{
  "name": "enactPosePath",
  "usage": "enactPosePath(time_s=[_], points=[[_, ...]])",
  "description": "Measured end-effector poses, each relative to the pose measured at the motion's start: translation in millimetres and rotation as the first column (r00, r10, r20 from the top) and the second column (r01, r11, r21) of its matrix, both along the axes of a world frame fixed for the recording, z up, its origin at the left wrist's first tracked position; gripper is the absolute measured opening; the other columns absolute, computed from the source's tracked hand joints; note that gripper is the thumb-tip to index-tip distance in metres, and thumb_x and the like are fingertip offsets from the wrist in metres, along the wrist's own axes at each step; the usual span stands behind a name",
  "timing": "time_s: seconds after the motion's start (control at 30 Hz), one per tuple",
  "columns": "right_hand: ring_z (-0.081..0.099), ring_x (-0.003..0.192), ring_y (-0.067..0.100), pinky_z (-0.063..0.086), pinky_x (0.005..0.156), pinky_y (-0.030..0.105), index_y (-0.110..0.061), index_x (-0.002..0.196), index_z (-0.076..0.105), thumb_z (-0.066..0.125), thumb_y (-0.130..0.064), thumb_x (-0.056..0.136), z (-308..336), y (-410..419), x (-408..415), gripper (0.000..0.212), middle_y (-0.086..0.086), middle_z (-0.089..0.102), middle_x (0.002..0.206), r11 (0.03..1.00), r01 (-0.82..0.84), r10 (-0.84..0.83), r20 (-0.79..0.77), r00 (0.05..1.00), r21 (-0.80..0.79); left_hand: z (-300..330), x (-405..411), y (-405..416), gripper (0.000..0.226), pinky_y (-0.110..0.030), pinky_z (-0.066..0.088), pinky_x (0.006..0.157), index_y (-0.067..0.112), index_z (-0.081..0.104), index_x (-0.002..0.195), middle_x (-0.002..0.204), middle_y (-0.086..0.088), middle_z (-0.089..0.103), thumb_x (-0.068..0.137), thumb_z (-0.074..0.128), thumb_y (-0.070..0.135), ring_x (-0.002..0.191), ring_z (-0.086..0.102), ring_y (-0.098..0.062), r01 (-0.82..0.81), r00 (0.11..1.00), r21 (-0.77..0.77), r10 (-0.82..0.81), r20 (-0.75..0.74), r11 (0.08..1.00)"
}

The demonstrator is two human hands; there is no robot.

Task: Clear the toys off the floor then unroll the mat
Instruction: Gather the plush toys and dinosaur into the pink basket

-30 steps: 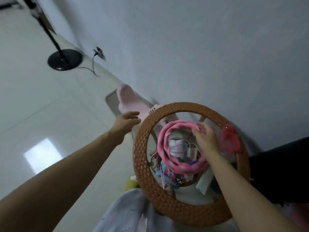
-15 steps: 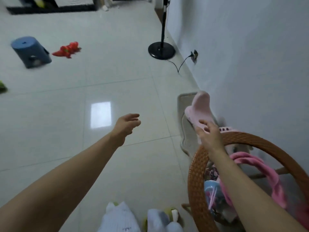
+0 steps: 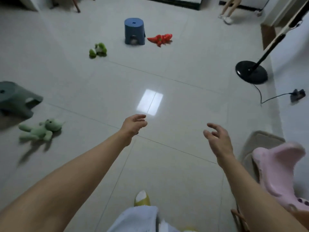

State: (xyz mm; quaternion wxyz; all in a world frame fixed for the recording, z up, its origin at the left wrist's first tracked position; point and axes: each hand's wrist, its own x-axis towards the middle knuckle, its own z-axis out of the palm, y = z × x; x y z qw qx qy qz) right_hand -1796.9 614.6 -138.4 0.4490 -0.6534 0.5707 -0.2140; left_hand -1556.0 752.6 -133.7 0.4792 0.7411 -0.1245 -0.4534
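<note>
Toys still on the floor (image 3: 167,77), so the clearing step isn't done. Count from here: pale green plush (image 3: 40,129) at left, near the grey stool (image 3: 16,99) lying tipped on its side; small green plush (image 3: 98,50) further out; red plush (image 3: 160,39) just beside the upright blue stool (image 3: 134,31). All three are well apart from each other and out of reach of both hands.

Left hand (image 3: 133,125) empty, fingers loosely curled, held out over bare tile. Right hand (image 3: 217,139) also empty, fingers spread and relaxed. Neither touches anything.

At the bottom edge: pale blue and yellow soft things (image 3: 142,213), partly cut off, can't tell what they are. Pink plastic piece (image 3: 277,168) at right, near the wall; blurred, can't tell what it is.

Mat: can't identify it for sure. A flat grey thing (image 3: 260,139) lies by the wall behind the pink piece, can't tell if that's it. Unrolling not started, as far as visible.

Left to do: collect three plush toys, then the mat. My guess is the pale green one goes first, being the nearest.
</note>
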Motion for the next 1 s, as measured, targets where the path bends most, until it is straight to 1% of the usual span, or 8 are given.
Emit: enactPosePath(time_s=[0.1, 0.2, 0.33, 0.47, 0.67, 0.83, 0.93, 1.0], points=[[0.049, 0.108, 0.013, 0.044, 0.095, 0.038, -0.028, 0.113, 0.059, 0.06, -0.021, 0.087, -1.8, 5.5, 49.0, 0.027, 0.002, 0.047, 0.129, 0.995, -0.098, 0.099, 0.008, 0.995, -0.011, -0.4, 35.3, 29.3, 0.034, -0.029, 0.038, 0.08, 0.019, 0.059, 0.119, 0.115, -0.003, 0.057, 0.086, 0.06, 0.01, 0.1, 0.052, -0.016, -0.095, 0.996, 0.009, 0.095, 0.0, 0.995], [0.048, 0.108, 0.013, 0.044, 0.092, 0.036, -0.027, 0.115, 0.059, 0.059, -0.021, 0.088, -5.0, 17.5, 110.0, 0.028, 0.002, 0.047, 0.128, 0.967, -0.254, 0.254, 0.006, 0.967, 0.002, 0.4, 72.8, 72.0, 0.035, -0.028, 0.038, 0.08, 0.018, 0.058, 0.121, 0.115, -0.003, 0.057, 0.086, 0.06, 0.01, 0.1, 0.052, -0.016, -0.241, 0.97, 0.017, 0.241, 0.01, 0.97], [0.047, 0.108, 0.012, 0.043, 0.089, 0.033, -0.025, 0.118, 0.058, 0.058, -0.022, 0.088, -6.9, 34.0, 186.2, 0.03, -0.001, 0.044, 0.127, 0.9, -0.435, 0.435, 0.012, 0.901, 0.015, 1.7, 110.6, 120.6, 0.036, -0.029, 0.039, 0.081, 0.015, 0.058, 0.122, 0.111, -0.004, 0.056, 0.087, 0.06, 0.009, 0.098, 0.051, -0.017, -0.422, 0.906, 0.026, 0.422, 0.029, 0.906], [0.048, 0.107, 0.011, 0.042, 0.087, 0.031, -0.026, 0.117, 0.059, 0.058, -0.021, 0.087, -8.6, 44.4, 250.6, 0.03, -0.005, 0.044, 0.124, 0.821, -0.571, 0.57, 0.031, 0.821, 0.027, 2.1, 137.5, 150.9, 0.035, -0.027, 0.04, 0.073, 0.013, 0.057, 0.122, 0.107, -0.004, 0.054, 0.087, 0.059, 0.008, 0.094, 0.05, -0.017, -0.573, 0.82, 0.019, 0.571, 0.043, 0.82], [0.047, 0.11, 0.011, 0.039, 0.081, 0.028, -0.028, 0.116, 0.058, 0.057, -0.021, 0.088, -8.7, 29.7, 339.5, 0.03, -0.009, 0.043, 0.126, 0.709, -0.704, 0.701, 0.07, 0.71, 0.044, 1.4, 184.2, 157.0, 0.036, -0.021, 0.037, 0.065, 0.012, 0.057, 0.122, 0.098, 0.0, 0.055, 0.087, 0.059, 0.007, 0.088, 0.048, -0.015, -0.723, 0.689, -0.006, 0.721, 0.075, 0.691], [0.049, 0.111, 0.011, 0.037, 0.079, 0.027, -0.029, 0.116, 0.058, 0.056, -0.022, 0.088, -3.2, 4.2, 403.0, 0.029, -0.008, 0.045, 0.129, 0.638, -0.767, 0.762, 0.088, 0.641, 0.065, 4.8, 218.7, 140.8, 0.036, -0.021, 0.037, 0.065, 0.013, 0.056, 0.123, 0.105, -0.002, 0.055, 0.087, 0.059, 0.008, 0.092, 0.049, -0.015, -0.797, 0.602, -0.016, 0.796, 0.065, 0.604], [0.05, 0.11, 0.012, 0.038, 0.073, 0.025, -0.03, 0.114, 0.058, 0.056, -0.022, 0.087, 0.2, -7.1, 442.4, 0.028, -0.005, 0.047, 0.13, 0.583, -0.81, 0.806, 0.082, 0.587, 0.063, 7.0, 235.6, 131.0, 0.036, -0.021, 0.038, 0.067, 0.014, 0.057, 0.122, 0.105, -0.001, 0.055, 0.087, 0.059, 0.009, 0.094, 0.05, -0.014, -0.828, 0.557, -0.039, 0.829, 0.053, 0.559], [0.052, 0.113, 0.014, 0.039, 0.075, 0.026, -0.031, 0.113, 0.058, 0.056, -0.022, 0.087, -1.0, -7.9, 465.1, 0.028, -0.002, 0.05, 0.13, 0.559, -0.824, 0.82, 0.09, 0.566, 0.09, 7.1, 244.3, 129.6, 0.036, -0.021, 0.038, 0.067, 0.014, 0.057, 0.123, 0.107, -0.001, 0.055, 0.087, 0.059, 0.009, 0.095, 0.05, -0.014, -0.842, 0.537, -0.03, 0.843, 0.043, 0.538]])
